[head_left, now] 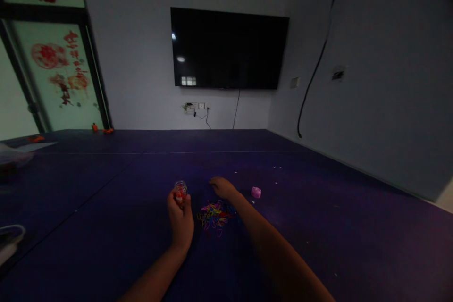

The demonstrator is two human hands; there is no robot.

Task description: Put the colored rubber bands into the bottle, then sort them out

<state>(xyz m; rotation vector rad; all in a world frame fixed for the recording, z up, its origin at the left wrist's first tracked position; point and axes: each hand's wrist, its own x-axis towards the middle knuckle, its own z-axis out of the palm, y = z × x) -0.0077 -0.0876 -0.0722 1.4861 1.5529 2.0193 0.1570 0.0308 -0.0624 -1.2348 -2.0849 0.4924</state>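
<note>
My left hand (182,222) is closed around a small clear jar (180,188) with an open-looking top and red-orange pieces inside. To its right, a loose pile of thin, multicoloured rubber bands (215,214) lies on the purple surface. Just beyond that pile is my right hand (222,187), its fingers bent together and pointing left toward the jar. Whatever its fingertips pinch is too small or hidden to make out. A small pink object (256,192), perhaps a cap, rests to the right of my right wrist.
The purple floor mat (141,188) has seams and scattered white specks. Small orange objects (108,130) lie by the glass door. A plastic bag (14,155) and a white-handled item (12,245) sit at the left edge. A television (230,49) hangs on the wall; a dark cable (314,73) dangles at right.
</note>
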